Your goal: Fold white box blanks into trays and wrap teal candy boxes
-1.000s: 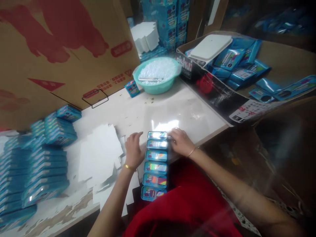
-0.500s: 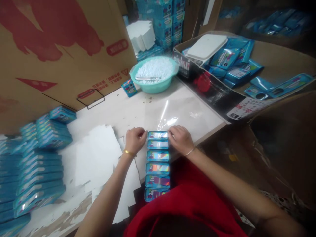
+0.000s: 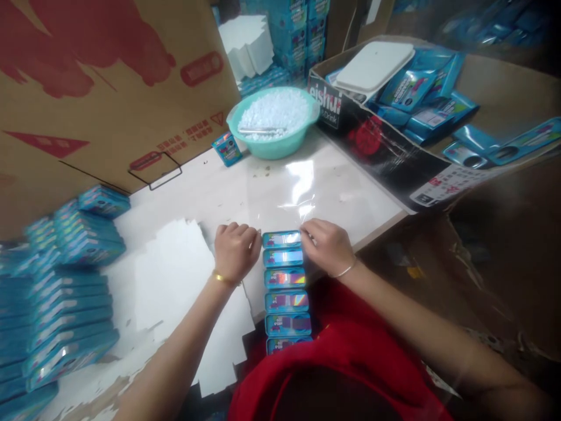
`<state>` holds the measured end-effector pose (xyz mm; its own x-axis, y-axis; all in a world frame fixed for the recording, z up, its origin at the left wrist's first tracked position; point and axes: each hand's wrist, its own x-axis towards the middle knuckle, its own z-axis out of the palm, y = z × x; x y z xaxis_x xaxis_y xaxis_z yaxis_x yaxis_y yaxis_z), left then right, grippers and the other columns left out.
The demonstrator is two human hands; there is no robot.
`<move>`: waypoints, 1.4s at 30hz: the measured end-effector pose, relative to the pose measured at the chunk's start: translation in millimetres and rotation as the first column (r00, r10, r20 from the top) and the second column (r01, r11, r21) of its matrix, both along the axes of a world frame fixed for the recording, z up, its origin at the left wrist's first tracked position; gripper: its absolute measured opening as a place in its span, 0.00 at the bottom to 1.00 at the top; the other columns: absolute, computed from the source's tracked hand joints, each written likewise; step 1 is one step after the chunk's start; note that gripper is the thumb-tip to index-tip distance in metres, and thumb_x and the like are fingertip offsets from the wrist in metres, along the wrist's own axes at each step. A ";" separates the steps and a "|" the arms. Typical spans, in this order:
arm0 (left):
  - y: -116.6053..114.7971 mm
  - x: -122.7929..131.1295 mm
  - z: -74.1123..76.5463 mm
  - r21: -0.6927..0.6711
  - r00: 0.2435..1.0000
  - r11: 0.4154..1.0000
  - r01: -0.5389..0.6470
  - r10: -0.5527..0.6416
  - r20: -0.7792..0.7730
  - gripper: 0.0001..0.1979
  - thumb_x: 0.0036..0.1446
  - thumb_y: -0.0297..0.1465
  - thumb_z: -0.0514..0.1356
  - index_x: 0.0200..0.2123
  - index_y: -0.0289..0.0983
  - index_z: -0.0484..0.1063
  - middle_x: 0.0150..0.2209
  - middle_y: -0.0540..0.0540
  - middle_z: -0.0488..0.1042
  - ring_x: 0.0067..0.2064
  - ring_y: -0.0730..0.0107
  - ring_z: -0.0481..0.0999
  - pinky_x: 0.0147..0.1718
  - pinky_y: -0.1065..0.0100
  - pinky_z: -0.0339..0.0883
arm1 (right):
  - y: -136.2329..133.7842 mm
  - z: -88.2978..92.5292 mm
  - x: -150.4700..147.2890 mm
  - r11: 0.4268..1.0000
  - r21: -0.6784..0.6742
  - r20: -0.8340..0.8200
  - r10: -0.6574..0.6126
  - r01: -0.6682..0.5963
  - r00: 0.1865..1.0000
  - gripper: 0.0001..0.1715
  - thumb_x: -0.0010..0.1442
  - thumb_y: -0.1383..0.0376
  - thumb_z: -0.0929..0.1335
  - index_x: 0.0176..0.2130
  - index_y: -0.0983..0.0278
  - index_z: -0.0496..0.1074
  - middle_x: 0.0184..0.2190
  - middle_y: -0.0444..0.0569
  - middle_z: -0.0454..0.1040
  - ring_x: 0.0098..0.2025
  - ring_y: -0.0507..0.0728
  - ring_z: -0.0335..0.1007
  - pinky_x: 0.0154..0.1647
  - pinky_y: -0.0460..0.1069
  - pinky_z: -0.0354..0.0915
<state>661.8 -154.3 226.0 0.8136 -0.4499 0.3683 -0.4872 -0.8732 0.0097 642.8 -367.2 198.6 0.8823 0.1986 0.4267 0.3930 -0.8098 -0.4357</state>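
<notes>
A column of shiny blue printed panels [image 3: 284,278], seemingly joined on clear plastic film, runs from the table edge down over my red clothing. My left hand [image 3: 236,248] is closed, thumb and finger pinched at the left edge beside the top panel. At the same panel's right edge, my right hand [image 3: 326,245] pinches too, fingers curled. Clear glossy film [image 3: 300,181] appears to lie on the table beyond the hands. The lowest panel is partly hidden by the red cloth.
Stacked blue packs [image 3: 70,327] and white card sheets [image 3: 170,275] lie at left. A green bowl [image 3: 274,149] of white pellets holds a metal tool. An open carton [image 3: 368,140] with blue packs and a white lid stands right; a large cardboard box [image 3: 109,76] stands behind left.
The view has shifted slightly. Both hands keep their pinch beside the top panel, with the left fist turned a little more. The column's lower end has slid further behind the red cloth.
</notes>
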 end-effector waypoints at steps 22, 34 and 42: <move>10.4 -21.6 -58.2 0.036 0.939 0.965 -0.260 0.261 -0.222 0.14 0.56 0.31 0.52 0.18 0.38 0.63 0.20 0.45 0.69 0.26 0.63 0.64 0.29 0.63 0.46 | 11.7 -51.9 -16.9 0.959 -0.250 -0.290 -0.208 0.136 0.934 0.12 0.60 0.67 0.61 0.27 0.64 0.69 0.24 0.51 0.73 0.26 0.56 0.65 0.28 0.49 0.45; 27.0 -94.0 -49.6 0.019 0.941 0.998 -0.052 0.056 -0.334 0.12 0.57 0.26 0.50 0.21 0.37 0.60 0.22 0.46 0.67 0.28 0.66 0.63 0.30 0.64 0.52 | -2.4 -49.0 -80.6 0.972 -0.142 -0.348 0.128 -0.187 0.929 0.14 0.57 0.70 0.59 0.23 0.65 0.67 0.21 0.47 0.70 0.24 0.52 0.60 0.29 0.49 0.46; 25.5 -147.5 -44.4 -0.108 0.905 0.991 0.075 -0.113 -0.410 0.13 0.60 0.27 0.48 0.23 0.37 0.62 0.22 0.46 0.68 0.27 0.68 0.62 0.28 0.63 0.51 | -19.0 -53.3 -102.2 0.892 -0.063 -0.396 0.390 -0.448 0.831 0.11 0.53 0.71 0.60 0.21 0.64 0.65 0.19 0.46 0.68 0.23 0.52 0.59 0.28 0.49 0.46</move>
<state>514.3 -128.8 181.6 0.8566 -0.5136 0.0484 -0.5026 -0.8097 0.3029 540.6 -386.1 145.3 0.7847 0.6192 0.0286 0.5465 -0.6693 -0.5034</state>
